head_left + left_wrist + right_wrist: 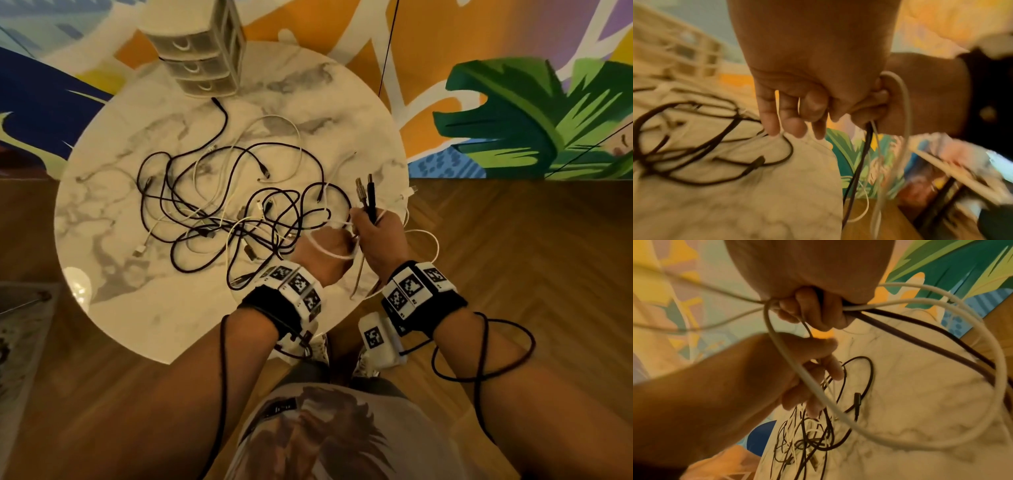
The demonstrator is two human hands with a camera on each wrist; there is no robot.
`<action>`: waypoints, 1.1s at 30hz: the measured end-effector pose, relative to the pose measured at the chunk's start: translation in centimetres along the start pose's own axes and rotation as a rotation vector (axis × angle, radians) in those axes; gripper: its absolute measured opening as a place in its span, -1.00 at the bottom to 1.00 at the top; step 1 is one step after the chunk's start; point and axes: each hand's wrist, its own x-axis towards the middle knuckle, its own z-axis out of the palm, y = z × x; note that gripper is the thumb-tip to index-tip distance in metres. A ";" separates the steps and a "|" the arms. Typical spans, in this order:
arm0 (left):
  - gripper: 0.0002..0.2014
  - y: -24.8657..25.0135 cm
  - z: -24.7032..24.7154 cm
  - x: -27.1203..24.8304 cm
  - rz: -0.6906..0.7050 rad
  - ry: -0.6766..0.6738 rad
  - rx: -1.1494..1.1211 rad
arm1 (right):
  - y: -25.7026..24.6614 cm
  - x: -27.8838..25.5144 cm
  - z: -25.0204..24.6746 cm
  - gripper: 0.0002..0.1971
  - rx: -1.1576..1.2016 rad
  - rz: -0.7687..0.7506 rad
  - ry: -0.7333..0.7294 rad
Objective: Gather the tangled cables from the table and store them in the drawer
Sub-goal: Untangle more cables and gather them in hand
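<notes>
1. Head view: the right hand (375, 236) is closed around a bundle of cable ends (368, 198), plugs pointing up, at the right edge of the round marble desk (113, 212).
2. The left hand (322, 253), just beside it, pinches a thin white cable (833, 387) with curled fingers.
3. The tangled cables (226, 205) lie mid-desk.
4. The drawer unit (202, 48) stands at the far edge, drawers shut.

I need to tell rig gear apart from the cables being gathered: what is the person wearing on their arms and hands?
Both forearms are bare, no sleeves or gloves. Each wrist carries a black strap topped with white blocks printed with black-and-white square markers. A thin black rig cable loops along each forearm. The left hand and right hand are bare.
</notes>
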 end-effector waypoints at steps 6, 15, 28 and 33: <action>-0.59 -11.4 2.5 0.4 -0.373 -0.161 -0.207 | -0.2 1.7 -2.9 -0.67 0.279 0.169 0.181; -0.66 -14.0 -0.1 0.3 -0.339 -0.187 0.034 | 0.4 2.7 -6.6 -0.69 0.342 0.233 0.365; -0.81 10.7 -1.0 4.9 0.259 -0.248 -0.538 | 2.7 -0.5 -13.9 -0.65 0.293 0.197 0.396; -0.82 8.6 4.2 5.0 -0.002 -0.490 -0.853 | 5.7 -2.1 -19.2 -0.64 0.276 0.218 0.544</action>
